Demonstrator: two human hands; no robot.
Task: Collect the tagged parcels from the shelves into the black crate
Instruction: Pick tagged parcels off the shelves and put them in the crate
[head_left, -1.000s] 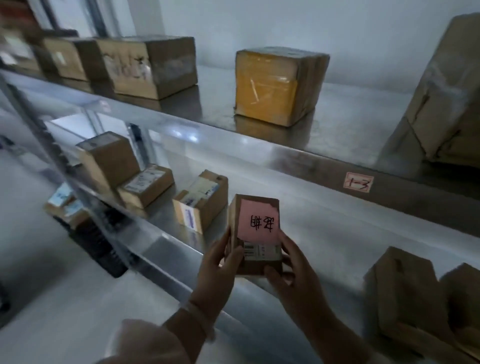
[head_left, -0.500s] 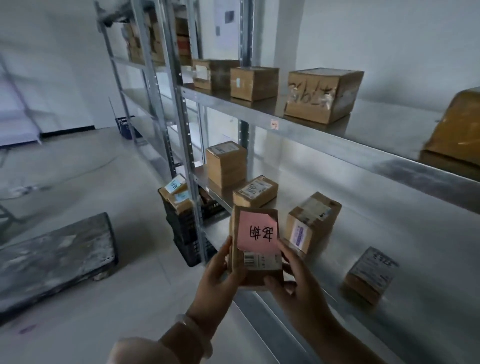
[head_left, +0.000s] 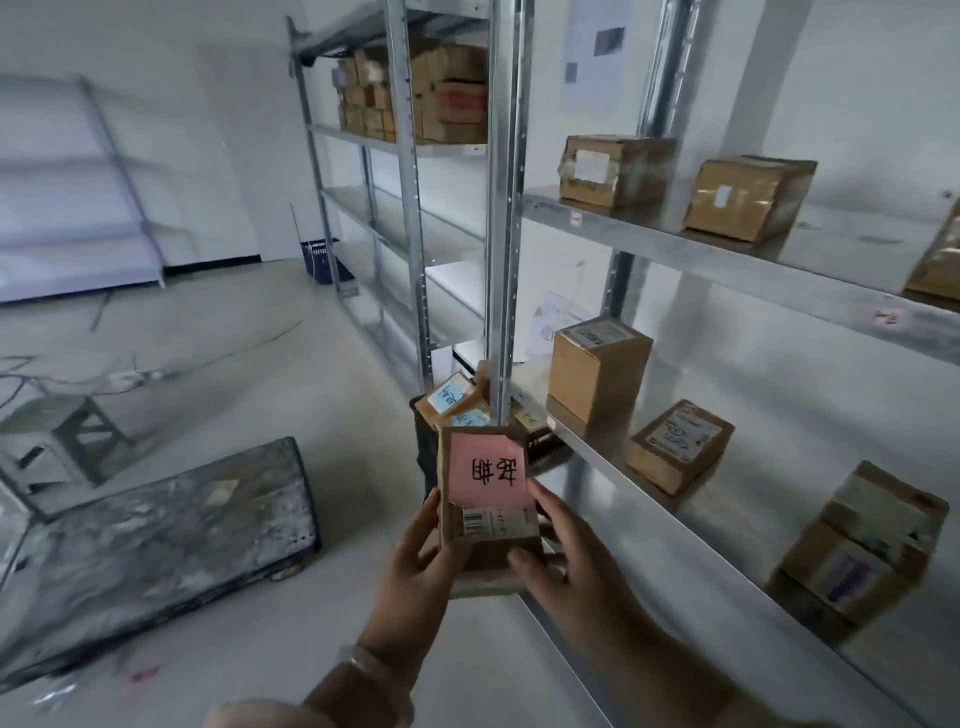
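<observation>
From the head view, the tagged parcel (head_left: 488, 519) is held upright in the air between both hands, in front of the shelf (head_left: 727, 545) edge and just this side of the black crate (head_left: 425, 441) on the floor. The left hand (head_left: 415, 577) grips its left edge, thumb laid up the side. The right hand (head_left: 566, 566) curls round the right edge, with its fingers (head_left: 540, 499) along that side and its thumb pressed on the lower front. The parcel is a small brown cardboard box, slightly creased. A square pink tag (head_left: 488, 470) with black handwritten characters covers its upper face, above a white barcode label (head_left: 498, 522). The crate is dark plastic mesh and holds cardboard parcels with pale blue labels (head_left: 451, 397). The shelf is smooth, shiny metal.
</observation>
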